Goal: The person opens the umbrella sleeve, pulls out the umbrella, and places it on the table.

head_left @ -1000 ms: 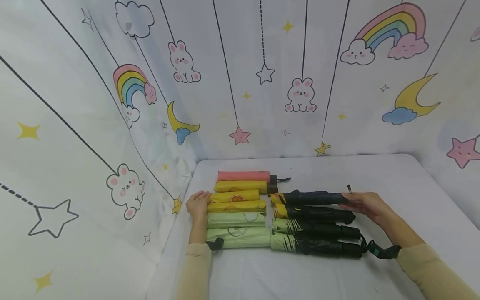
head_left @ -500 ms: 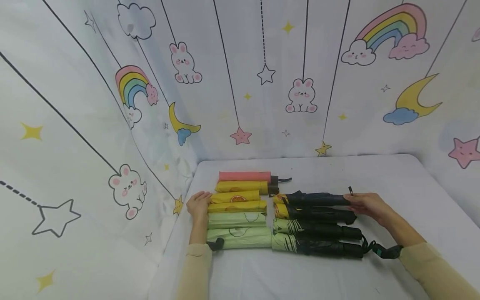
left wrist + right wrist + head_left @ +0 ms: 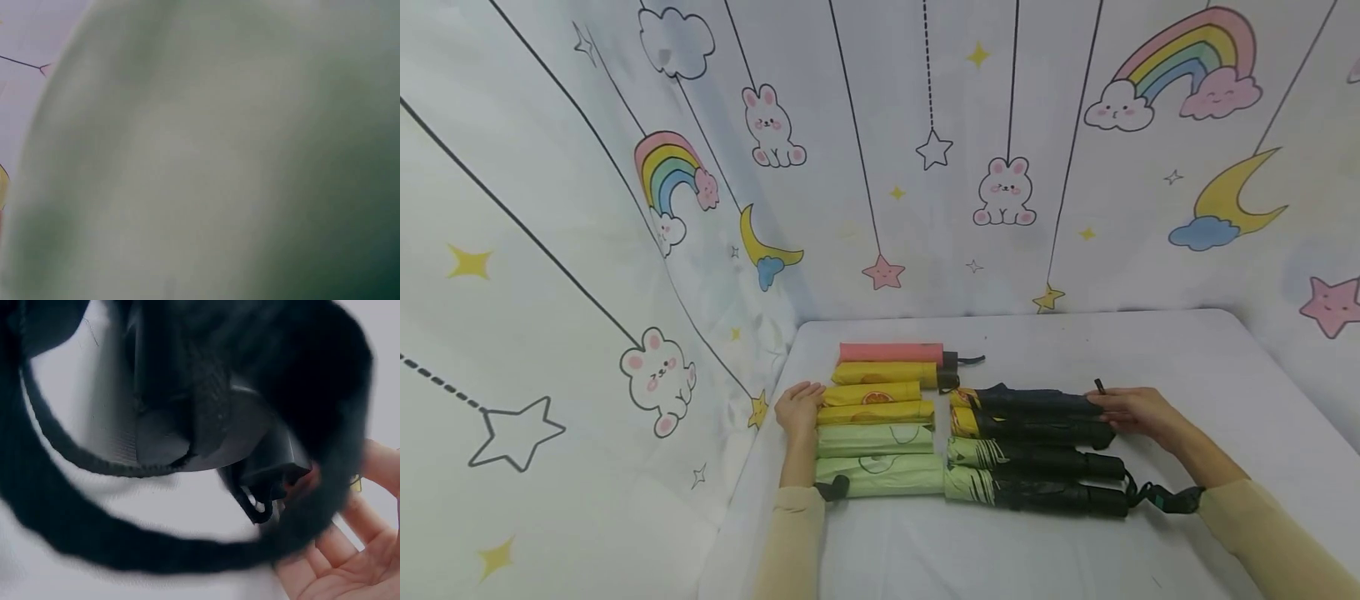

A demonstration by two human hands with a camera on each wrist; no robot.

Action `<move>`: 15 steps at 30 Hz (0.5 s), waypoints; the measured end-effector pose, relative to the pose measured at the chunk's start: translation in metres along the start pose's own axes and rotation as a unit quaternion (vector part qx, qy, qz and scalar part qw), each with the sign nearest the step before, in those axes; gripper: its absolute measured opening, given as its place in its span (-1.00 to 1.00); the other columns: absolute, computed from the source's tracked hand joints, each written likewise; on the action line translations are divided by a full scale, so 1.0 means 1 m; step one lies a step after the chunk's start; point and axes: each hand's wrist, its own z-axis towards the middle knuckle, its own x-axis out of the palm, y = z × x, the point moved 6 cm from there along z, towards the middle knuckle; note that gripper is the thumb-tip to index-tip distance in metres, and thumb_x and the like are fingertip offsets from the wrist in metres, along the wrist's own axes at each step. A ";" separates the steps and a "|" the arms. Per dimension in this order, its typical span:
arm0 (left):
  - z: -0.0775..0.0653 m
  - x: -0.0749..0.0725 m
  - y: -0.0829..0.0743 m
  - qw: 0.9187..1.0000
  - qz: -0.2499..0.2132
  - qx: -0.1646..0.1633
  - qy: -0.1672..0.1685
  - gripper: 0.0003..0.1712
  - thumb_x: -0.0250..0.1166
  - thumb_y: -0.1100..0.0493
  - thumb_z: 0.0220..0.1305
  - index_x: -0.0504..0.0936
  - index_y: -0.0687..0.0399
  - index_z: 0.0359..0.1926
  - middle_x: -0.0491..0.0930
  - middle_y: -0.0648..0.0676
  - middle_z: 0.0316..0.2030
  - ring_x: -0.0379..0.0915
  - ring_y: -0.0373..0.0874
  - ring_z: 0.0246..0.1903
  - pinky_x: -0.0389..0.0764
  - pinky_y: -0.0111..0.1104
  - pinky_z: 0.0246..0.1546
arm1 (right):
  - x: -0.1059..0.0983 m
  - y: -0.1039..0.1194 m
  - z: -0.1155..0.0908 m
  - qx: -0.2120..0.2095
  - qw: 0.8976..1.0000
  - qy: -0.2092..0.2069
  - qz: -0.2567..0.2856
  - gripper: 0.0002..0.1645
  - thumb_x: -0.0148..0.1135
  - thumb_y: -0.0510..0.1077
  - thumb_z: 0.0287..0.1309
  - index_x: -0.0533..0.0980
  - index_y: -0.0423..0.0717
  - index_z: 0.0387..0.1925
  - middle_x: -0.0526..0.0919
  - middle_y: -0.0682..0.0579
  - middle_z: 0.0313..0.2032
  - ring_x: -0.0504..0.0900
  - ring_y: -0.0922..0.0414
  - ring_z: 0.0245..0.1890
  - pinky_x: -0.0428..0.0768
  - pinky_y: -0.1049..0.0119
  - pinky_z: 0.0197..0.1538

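Folded umbrellas lie in two side-by-side columns on a white-covered table. In the head view my left hand (image 3: 800, 406) touches the left end of a yellow umbrella with an orange-slice print (image 3: 872, 394). My right hand (image 3: 1142, 413) pinches the handle end of a navy-and-yellow umbrella (image 3: 1037, 401), the farthest one in the right column. Nearer to me in that column lie a black-and-yellow umbrella (image 3: 1045, 430) and two green-and-black ones (image 3: 1037, 457). The right wrist view shows the fingers (image 3: 337, 544) beside a dark handle (image 3: 275, 464). Blurred pale green fabric (image 3: 187, 156) fills most of the left wrist view.
Beyond the left hand lie a pink umbrella (image 3: 891, 352) and another yellow one (image 3: 886, 372). Two light green umbrellas (image 3: 880, 477) lie nearest in the left column. A dark strap (image 3: 1176, 499) hangs by the right wrist. A patterned white curtain (image 3: 925, 217) stands behind.
The navy-and-yellow umbrella has shifted slightly right and come down closer to the black-and-yellow one, with my right hand on its handle end. My left hand stays in place.
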 end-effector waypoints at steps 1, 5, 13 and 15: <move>0.000 0.000 0.000 1.000 0.001 0.000 0.002 -0.50 0.24 0.60 0.31 0.49 0.50 0.27 0.67 0.44 0.06 0.72 0.15 0.03 0.78 -0.37 -0.10 | 0.000 0.000 0.001 0.000 1.000 -0.001 -0.001 -0.29 0.34 0.21 0.38 0.58 -0.21 0.31 0.63 -0.11 0.25 0.74 0.25 -0.09 0.76 0.30 -0.03; 0.000 -0.001 0.001 1.000 0.012 0.005 0.008 -0.50 0.23 0.58 0.32 0.49 0.48 0.28 0.67 0.42 0.06 0.72 0.14 0.04 0.77 -0.36 -0.08 | -0.003 -0.002 0.004 -0.011 1.000 -0.025 -0.012 -0.31 0.42 0.20 0.31 0.64 -0.21 0.23 0.72 -0.01 0.13 0.74 0.31 -0.12 0.75 0.36 -0.08; 0.000 0.000 0.000 1.000 0.024 0.007 0.011 -0.51 0.24 0.58 0.31 0.52 0.46 0.26 0.68 0.41 0.06 0.72 0.13 0.04 0.78 -0.36 -0.10 | -0.004 -0.001 0.004 -0.026 0.999 -0.037 -0.025 -0.26 0.47 0.17 0.27 0.60 -0.29 0.24 0.76 0.03 0.06 0.71 0.35 -0.12 0.74 0.41 -0.08; 0.000 0.000 -0.001 1.000 0.026 0.006 0.016 -0.49 0.24 0.58 0.30 0.51 0.46 0.27 0.68 0.41 0.06 0.72 0.12 0.05 0.78 -0.36 -0.13 | -0.005 0.003 0.002 -0.027 0.997 -0.055 -0.044 -0.22 0.45 0.21 0.27 0.59 -0.32 0.24 0.76 -0.03 0.06 0.72 0.33 -0.12 0.74 0.40 -0.09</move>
